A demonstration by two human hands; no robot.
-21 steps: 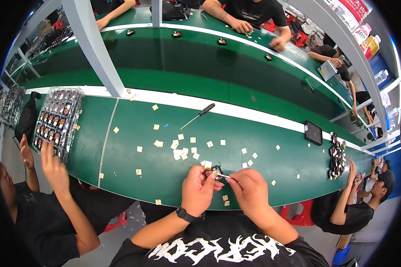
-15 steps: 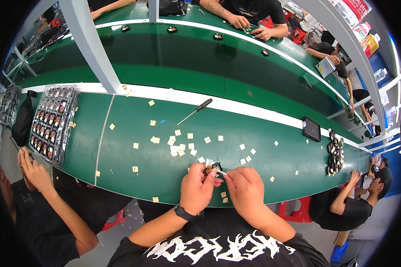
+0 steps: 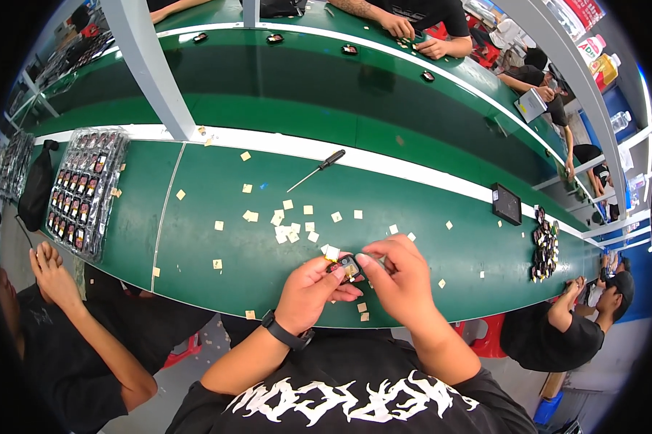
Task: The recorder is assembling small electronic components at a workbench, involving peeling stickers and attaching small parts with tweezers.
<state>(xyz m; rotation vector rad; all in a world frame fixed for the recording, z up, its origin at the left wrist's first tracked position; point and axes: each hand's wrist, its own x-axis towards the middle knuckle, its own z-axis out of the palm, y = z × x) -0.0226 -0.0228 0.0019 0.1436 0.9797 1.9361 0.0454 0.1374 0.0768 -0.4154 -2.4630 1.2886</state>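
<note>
One small black device (image 3: 350, 268), held above the near part of the green surface (image 3: 188, 242) by the closed fingers of the left hand (image 3: 310, 293), the right hand (image 3: 397, 273) bent at its right side, grip unclear; beyond, scattered pale squares (image 3: 281, 233), one screwdriver (image 3: 324, 165), one black tray (image 3: 506, 205), one heap of dark pieces (image 3: 545, 247).

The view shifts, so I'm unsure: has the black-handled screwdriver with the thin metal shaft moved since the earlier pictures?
No. Against the long white rail along the green table, the black-handled screwdriver lies in the same place, its handle over the rail.
</note>
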